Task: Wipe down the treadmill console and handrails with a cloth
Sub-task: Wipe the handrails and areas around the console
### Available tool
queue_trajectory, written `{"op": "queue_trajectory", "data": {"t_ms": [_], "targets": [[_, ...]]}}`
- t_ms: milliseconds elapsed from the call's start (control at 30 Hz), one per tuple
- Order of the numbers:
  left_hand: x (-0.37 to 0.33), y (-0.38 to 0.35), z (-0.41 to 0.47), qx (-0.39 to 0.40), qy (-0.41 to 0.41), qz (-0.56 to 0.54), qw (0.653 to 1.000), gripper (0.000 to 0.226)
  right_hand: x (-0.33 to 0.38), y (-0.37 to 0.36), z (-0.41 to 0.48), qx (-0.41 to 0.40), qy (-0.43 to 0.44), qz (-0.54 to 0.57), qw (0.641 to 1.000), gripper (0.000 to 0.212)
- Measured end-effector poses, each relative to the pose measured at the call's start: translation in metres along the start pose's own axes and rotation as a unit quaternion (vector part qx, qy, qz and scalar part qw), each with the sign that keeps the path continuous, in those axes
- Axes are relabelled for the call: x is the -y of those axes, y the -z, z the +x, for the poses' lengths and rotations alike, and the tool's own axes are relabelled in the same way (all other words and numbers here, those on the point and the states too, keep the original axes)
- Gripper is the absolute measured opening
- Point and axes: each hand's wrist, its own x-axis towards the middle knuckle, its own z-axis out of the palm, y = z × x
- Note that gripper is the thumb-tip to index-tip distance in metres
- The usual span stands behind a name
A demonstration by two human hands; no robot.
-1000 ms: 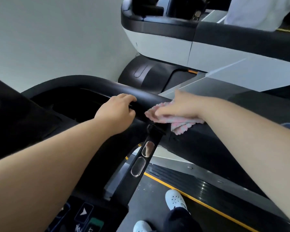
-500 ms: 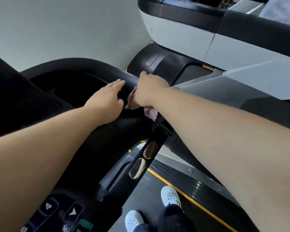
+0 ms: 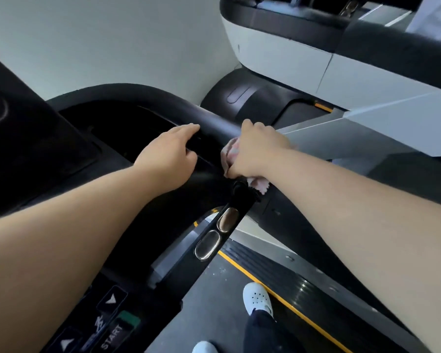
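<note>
Black handrail (image 3: pixel 211 124) sweeps across, pink cloth (image 3: pixel 229 152) pressed on top, left hand (image 3: pixel 168 151) resting beside it; down below, the grey treadmill deck (image 3: pixel 209 289) carries 2 white shoes (image 3: pixel 257 299).

**Head view.** Single wide-angle camera worn on person's head, at standing height. Faces forward and steeply down. Close range: forearms enter from lower corners. Left hand (image 3: pixel 167 152), right hand (image 3: pixel 259 151) and cloth (image 3: pixel 228 155) meet near frame centre on handrail (image 3: pixel 214 123). Console (image 3: pixel 111 300) cropped lower left; shoe (image 3: pixel 257 299) at bottom. Neighbouring machine (image 3: pixel 278 47), possibly second treadmill, upper right.
</note>
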Motion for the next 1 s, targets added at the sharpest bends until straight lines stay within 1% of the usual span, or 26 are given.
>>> {"op": "queue_trajectory", "data": {"t_ms": [100,200,267,300,333,367,400,433,467,500,533,567,633,667,733,800,833,900,933,1000], "targets": [[-0.017,-0.003,-0.011,-0.004,-0.048,-0.003,0.999,0.059,-0.019,0.001,-0.031,-0.011,-0.022,-0.024,0.999,0.085],[-0.029,-0.006,-0.024,0.013,-0.09,-0.011,0.996,0.058,-0.037,0.001,-0.063,-0.024,-0.045,-0.068,0.996,0.083],[-0.033,-0.008,-0.032,0.025,-0.108,-0.014,0.994,0.057,-0.047,0.0,-0.077,-0.018,-0.037,-0.094,0.995,0.079],[-0.034,-0.008,-0.035,0.026,-0.115,-0.014,0.993,0.057,-0.05,0.004,-0.083,-0.006,-0.022,-0.088,0.996,0.073],[-0.034,-0.008,-0.038,0.026,-0.119,-0.014,0.992,0.056,-0.055,0.009,-0.085,0.02,-0.008,-0.051,0.998,0.063],[-0.033,-0.007,-0.041,0.025,-0.119,-0.014,0.992,0.056,-0.059,0.018,-0.086,0.05,-0.01,0.028,0.998,0.055],[-0.031,-0.006,-0.043,0.024,-0.116,-0.016,0.993,0.055,-0.064,0.028,-0.084,0.067,-0.033,0.135,0.988,0.05],[-0.03,-0.006,-0.044,0.023,-0.11,-0.018,0.994,0.055,-0.072,0.035,-0.078,0.051,-0.06,0.25,0.965,0.045],[-0.029,-0.006,-0.044,0.024,-0.1,-0.019,0.995,0.056,-0.081,0.041,-0.068,0.007,-0.085,0.344,0.935,0.033],[-0.029,-0.008,-0.043,0.024,-0.089,-0.019,0.996,0.056,-0.088,0.045,-0.055,-0.043,-0.106,0.412,0.904,0.019],[-0.03,-0.009,-0.04,0.021,-0.077,-0.019,0.997,0.057,-0.092,0.046,-0.042,-0.079,-0.122,0.438,0.887,0.014],[-0.031,-0.012,-0.037,0.018,-0.065,-0.021,0.997,0.058,-0.091,0.046,-0.029,-0.095,-0.123,0.442,0.884,0.014],[-0.038,-0.019,-0.03,0.02,-0.049,-0.025,0.998,0.062,-0.082,0.038,-0.009,-0.087,-0.101,0.422,0.897,0.018],[-0.043,-0.025,-0.027,0.026,-0.046,-0.024,0.998,0.064,-0.076,0.033,-0.003,-0.057,-0.084,0.389,0.916,0.023],[-0.053,-0.036,-0.023,0.035,-0.034,-0.019,0.999,0.069,-0.067,0.019,0.004,0.032,-0.032,0.312,0.949,0.034],[-0.061,-0.045,-0.021,0.029,-0.01,-0.012,0.999,0.069,-0.072,0.015,-0.001,0.082,0.014,0.226,0.971,0.042],[-0.063,-0.048,-0.021,0.022,0.0,-0.008,1.0,0.068,-0.079,0.016,-0.006,0.091,0.028,0.199,0.975,0.043],[-0.065,-0.05,-0.02,0.016,0.006,0.002,1.0,0.067,-0.101,0.015,-0.021,0.09,0.022,0.208,0.974,0.041],[-0.066,-0.049,-0.019,0.019,0.007,0.003,1.0,0.067,-0.11,0.014,-0.032,0.076,0.014,0.217,0.973,0.037],[-0.066,-0.046,-0.019,0.025,0.021,-0.02,0.999,0.066,-0.114,0.014,-0.038,0.057,0.042,0.226,0.972,0.027]]}}
